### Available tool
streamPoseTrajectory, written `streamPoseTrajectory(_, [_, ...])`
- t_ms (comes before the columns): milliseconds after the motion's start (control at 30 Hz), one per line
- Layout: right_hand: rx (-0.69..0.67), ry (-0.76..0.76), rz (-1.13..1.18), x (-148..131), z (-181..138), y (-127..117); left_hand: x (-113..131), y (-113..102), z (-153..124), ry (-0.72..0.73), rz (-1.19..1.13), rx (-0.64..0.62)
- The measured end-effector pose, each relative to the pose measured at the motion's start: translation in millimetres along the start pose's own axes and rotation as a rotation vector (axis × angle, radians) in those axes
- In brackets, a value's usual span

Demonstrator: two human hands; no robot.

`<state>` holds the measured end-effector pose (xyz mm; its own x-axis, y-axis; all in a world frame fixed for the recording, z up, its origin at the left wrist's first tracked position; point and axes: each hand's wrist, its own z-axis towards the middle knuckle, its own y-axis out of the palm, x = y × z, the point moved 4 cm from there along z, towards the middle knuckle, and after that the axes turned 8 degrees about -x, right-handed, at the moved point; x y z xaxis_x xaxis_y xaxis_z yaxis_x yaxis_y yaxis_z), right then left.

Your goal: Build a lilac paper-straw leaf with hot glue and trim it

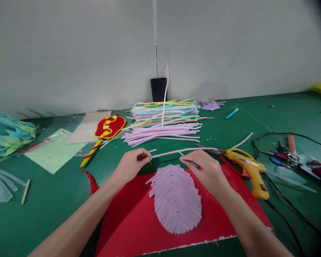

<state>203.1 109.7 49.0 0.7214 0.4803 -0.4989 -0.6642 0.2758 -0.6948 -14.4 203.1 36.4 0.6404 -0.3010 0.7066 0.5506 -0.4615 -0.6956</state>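
Evidently, the left hand (131,162) is pinching one end of a long, thin, pale lilac fuzzy stem (167,152) between thumb and forefinger. The stem is stretching nearly level across the space between the hands, bowing slightly and passing along the far side of the right hand (210,169). That hand is bringing its thumb and forefinger close together beside a short lilac stub; whether they are gripping it is hard to make out.

Just below, a leaf-shaped lilac panel of flattened fuzzy stems (178,200) is lying on a bright red rectangular sheet (128,221). Its strips are slanting outward from a central line in a herringbone pattern, with a rounded near end and a few ends jutting out at the upper left.

On the right, a yellow plastic glue gun (253,175) is resting partly on the sheet, showing an orange trigger and glowing light; its small white label (253,163) is carrying print too small to read. Beyond the hands, loose lilac stems (163,135) are lying in a pile.
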Motion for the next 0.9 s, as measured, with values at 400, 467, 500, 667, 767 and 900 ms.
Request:
streamPoseTrajectory(400, [-0.011,0.001,0.008,-0.4,0.0,0.9,-4.8,-15.6,-0.4,-0.059,0.217,0.205])
streamPoseTrajectory(467, [-0.012,0.0,0.005,-0.1,0.0,1.0,-9.1,-18.5,0.4,-0.047,0.263,0.231])
streamPoseTrajectory(500, [-0.012,0.0,0.007,0.0,0.0,0.9,-11.6,-19.3,1.1,-0.041,0.278,0.239])
streamPoseTrajectory(667, [-0.012,-0.002,0.017,-0.5,0.1,0.2,-13.8,-20.6,1.8,0.025,0.328,0.296])
streamPoseTrajectory(767, [-0.019,-0.002,0.018,-1.0,0.3,0.2,-5.2,-19.5,-0.6,0.073,0.351,0.315])
streamPoseTrajectory(900, [-0.033,-0.006,0.013,-1.7,0.4,0.8,-2.5,-13.7,-0.5,0.051,0.308,0.254])
